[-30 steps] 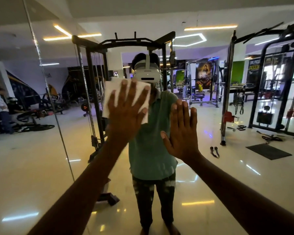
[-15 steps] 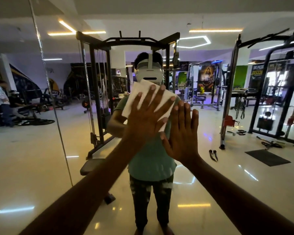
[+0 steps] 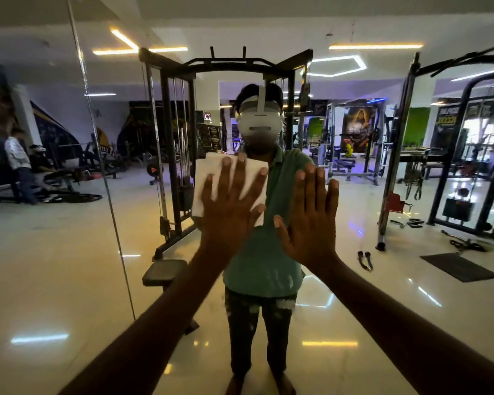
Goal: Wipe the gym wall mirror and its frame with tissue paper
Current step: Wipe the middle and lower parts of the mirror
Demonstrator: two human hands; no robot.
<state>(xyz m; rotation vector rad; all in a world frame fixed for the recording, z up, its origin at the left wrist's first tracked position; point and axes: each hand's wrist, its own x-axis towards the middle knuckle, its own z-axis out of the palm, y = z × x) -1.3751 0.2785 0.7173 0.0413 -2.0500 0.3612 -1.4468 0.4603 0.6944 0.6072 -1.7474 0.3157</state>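
Head view: left hand (image 3: 228,206), fingers spread and straight, presses a white tissue (image 3: 208,181) flat against the mirror (image 3: 54,252); right hand (image 3: 311,218), open and holding nothing, lies flat on the glass just beside it; a seam (image 3: 109,195) runs left of the tissue.

A black cable machine (image 3: 177,155) stands on glossy pale floor (image 3: 54,266). Above it glow ceiling strip lights (image 3: 137,48); a dark mat (image 3: 459,266) lies far right.

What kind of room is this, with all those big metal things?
Most likely a gym, seen in a wall mirror. The reflection shows a cable machine, a weight rack and a floor mat.
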